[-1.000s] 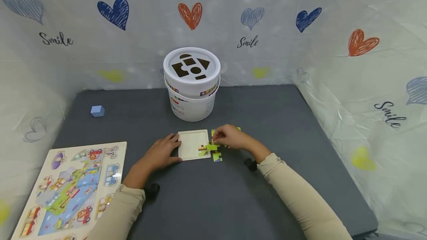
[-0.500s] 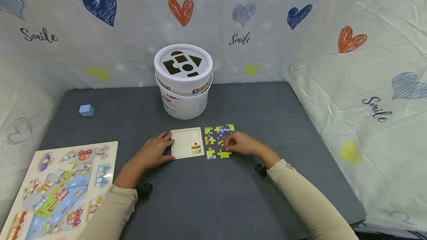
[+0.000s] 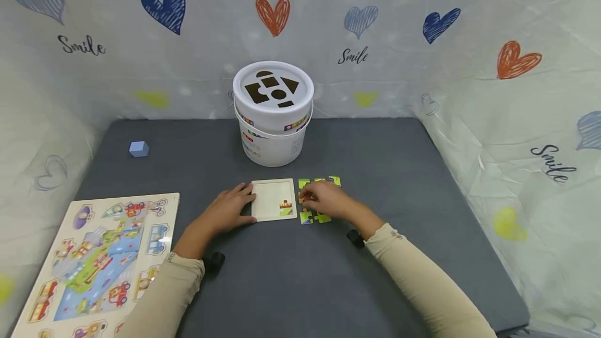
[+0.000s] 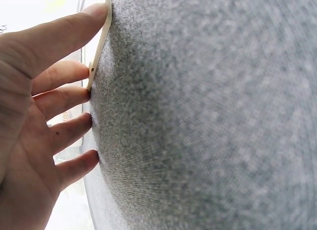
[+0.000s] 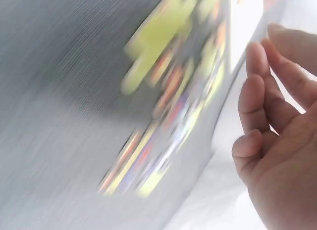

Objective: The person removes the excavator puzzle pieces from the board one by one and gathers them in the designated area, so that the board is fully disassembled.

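In the head view, a small square wooden puzzle tray (image 3: 268,197) lies on the table, with one picture puzzle piece (image 3: 286,208) in its lower right corner. My left hand (image 3: 230,207) touches the tray's left edge with thumb and fingers spread; the left wrist view shows the tips against the tray's thin rim (image 4: 99,47). Just right of the tray, my right hand (image 3: 326,200) is over several loose jigsaw pieces (image 3: 306,217), hiding some. In the right wrist view, its fingers (image 5: 255,99) are loosely bent with nothing visible between them; the puzzle pieces (image 5: 161,34) are blurred.
A large picture puzzle board (image 3: 100,260) lies at the left. Two stacked white buckets (image 3: 274,142), the upper lid cut with shape holes, stand at the back. A light blue block (image 3: 139,148) sits back left on the grey table (image 3: 291,286).
A green piece held by my right hand near the tray was laid among the loose pieces and let go. That hand went right, then back left over them. The left hand stays at the tray.
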`<action>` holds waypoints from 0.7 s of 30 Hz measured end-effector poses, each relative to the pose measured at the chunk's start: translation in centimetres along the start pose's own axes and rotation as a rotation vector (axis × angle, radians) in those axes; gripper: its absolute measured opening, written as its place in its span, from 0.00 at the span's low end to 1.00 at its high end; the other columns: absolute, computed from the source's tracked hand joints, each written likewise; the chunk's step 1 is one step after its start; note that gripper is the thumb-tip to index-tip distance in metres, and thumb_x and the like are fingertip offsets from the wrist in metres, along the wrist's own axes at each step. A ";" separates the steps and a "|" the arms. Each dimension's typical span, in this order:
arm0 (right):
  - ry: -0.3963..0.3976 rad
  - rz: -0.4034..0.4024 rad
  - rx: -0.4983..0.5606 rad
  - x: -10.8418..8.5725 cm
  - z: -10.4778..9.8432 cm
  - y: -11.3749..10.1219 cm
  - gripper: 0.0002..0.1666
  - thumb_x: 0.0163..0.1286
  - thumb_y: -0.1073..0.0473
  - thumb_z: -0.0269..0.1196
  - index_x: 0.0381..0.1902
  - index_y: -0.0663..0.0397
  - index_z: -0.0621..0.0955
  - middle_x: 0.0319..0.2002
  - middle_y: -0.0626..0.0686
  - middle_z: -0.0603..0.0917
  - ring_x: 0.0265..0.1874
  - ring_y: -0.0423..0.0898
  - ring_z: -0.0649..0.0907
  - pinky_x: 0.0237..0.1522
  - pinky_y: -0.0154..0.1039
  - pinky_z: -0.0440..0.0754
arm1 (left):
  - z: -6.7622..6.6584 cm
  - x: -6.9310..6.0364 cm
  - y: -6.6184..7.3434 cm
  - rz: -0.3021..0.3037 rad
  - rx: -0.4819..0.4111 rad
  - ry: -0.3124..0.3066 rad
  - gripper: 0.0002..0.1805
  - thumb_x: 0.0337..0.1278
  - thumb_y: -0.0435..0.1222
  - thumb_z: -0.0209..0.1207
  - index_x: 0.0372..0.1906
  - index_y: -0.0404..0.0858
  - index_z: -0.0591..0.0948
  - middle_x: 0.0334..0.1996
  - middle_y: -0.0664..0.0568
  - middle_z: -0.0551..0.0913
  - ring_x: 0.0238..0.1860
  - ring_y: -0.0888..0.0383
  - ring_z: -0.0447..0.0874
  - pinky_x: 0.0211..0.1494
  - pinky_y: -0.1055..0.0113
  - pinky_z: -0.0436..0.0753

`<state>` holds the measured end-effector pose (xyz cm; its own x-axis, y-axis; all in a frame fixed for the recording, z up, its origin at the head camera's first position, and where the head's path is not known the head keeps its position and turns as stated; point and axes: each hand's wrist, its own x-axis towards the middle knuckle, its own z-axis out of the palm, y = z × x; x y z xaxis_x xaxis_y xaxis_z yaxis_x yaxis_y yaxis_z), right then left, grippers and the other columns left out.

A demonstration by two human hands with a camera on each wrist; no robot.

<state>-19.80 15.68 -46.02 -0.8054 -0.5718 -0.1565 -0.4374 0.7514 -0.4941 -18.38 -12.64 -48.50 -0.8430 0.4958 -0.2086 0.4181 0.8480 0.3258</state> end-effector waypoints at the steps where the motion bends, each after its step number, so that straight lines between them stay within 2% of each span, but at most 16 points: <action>1: -0.004 -0.031 -0.040 0.6 0.3 -0.5 0.13 0.67 0.60 0.64 0.49 0.54 0.84 0.36 0.47 0.85 0.31 0.40 0.80 0.37 0.38 0.78 | 0.0 0.1 0.0 0.000 0.001 -0.001 0.39 0.54 0.50 0.68 0.66 0.34 0.73 0.72 0.40 0.62 0.74 0.39 0.54 0.69 0.38 0.60; 3: -0.017 -0.083 -0.107 1.6 1.0 -1.2 0.16 0.67 0.60 0.64 0.53 0.54 0.83 0.34 0.47 0.84 0.31 0.41 0.78 0.37 0.39 0.76 | 0.1 0.2 0.0 -0.002 0.009 -0.005 0.39 0.54 0.50 0.67 0.67 0.34 0.72 0.72 0.40 0.62 0.74 0.39 0.54 0.69 0.38 0.60; 6: -0.027 -0.103 -0.175 2.6 1.9 -1.7 0.17 0.67 0.59 0.65 0.53 0.52 0.83 0.31 0.46 0.82 0.29 0.40 0.76 0.36 0.38 0.75 | 0.1 0.2 -0.1 -0.007 0.015 -0.003 0.38 0.54 0.51 0.67 0.67 0.35 0.73 0.72 0.41 0.62 0.74 0.39 0.54 0.69 0.38 0.60; 13: 0.042 -0.071 -0.187 1.8 2.2 -1.2 0.10 0.67 0.58 0.65 0.45 0.49 0.85 0.37 0.47 0.83 0.37 0.43 0.80 0.45 0.43 0.77 | 0.3 1.3 0.6 0.036 0.010 -0.001 0.38 0.53 0.50 0.68 0.66 0.35 0.73 0.72 0.40 0.62 0.74 0.39 0.54 0.69 0.39 0.60; 17: 0.089 -0.076 -0.103 1.8 2.0 -1.1 0.04 0.69 0.56 0.63 0.39 0.47 0.83 0.34 0.44 0.84 0.34 0.40 0.80 0.41 0.39 0.76 | 0.5 1.1 0.3 0.015 0.003 0.004 0.39 0.51 0.50 0.69 0.66 0.35 0.73 0.73 0.41 0.62 0.74 0.39 0.54 0.70 0.39 0.59; 21: 0.086 -0.047 0.104 1.3 0.4 0.0 0.04 0.70 0.58 0.62 0.39 0.50 0.82 0.33 0.45 0.85 0.30 0.38 0.80 0.35 0.34 0.77 | 0.6 0.6 -0.4 0.001 -0.009 0.028 0.40 0.49 0.49 0.70 0.66 0.35 0.73 0.73 0.41 0.62 0.74 0.39 0.54 0.69 0.38 0.59</action>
<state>-20.63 14.79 -46.57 -0.8183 -0.5717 -0.0595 -0.4353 0.6840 -0.5854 -18.80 -12.57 -49.34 -0.8520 0.4907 -0.1824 0.4157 0.8460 0.3339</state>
